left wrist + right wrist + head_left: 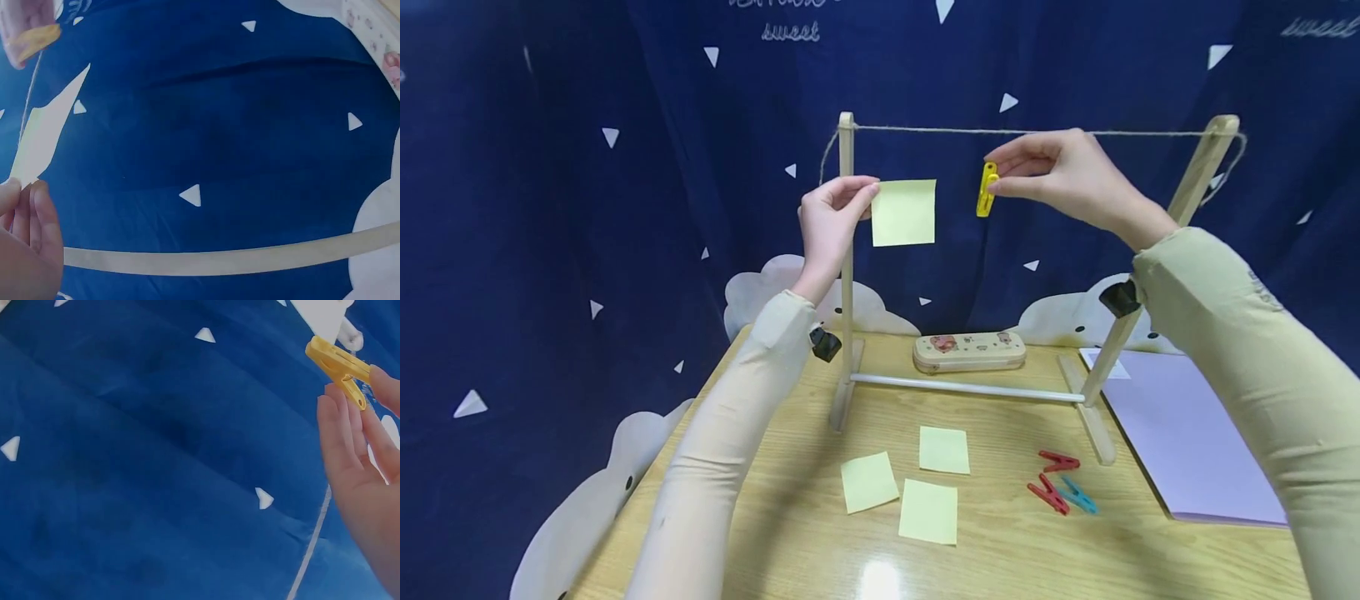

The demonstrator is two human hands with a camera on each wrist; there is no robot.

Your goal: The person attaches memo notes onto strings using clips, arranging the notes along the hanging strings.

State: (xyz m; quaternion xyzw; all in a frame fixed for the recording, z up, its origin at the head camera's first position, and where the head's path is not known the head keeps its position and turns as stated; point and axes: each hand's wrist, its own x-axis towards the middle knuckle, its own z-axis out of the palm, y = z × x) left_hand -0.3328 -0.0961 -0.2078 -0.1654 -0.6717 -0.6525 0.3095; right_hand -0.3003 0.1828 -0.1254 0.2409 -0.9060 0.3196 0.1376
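Observation:
My left hand (835, 217) pinches a pale yellow sticky note (904, 213) by its upper left corner, near the left post and below the string (955, 130). To the right of the note, my right hand (1067, 179) holds a yellow clothespin (987, 190) between thumb and fingers. The clothespin is apart from both note and string in the head view. In the right wrist view the thumb presses one leg of the clothespin (340, 369). The left wrist view shows the note (47, 134) edge-on above the left fingers.
The string spans a wooden stand (847, 275). On the table (805, 533) lie several sticky notes (928, 512), two red clothespins (1049, 495) and a blue one (1078, 497). A pencil case (970, 352) sits behind the stand's white bar (962, 387); a purple folder (1195, 442) lies right.

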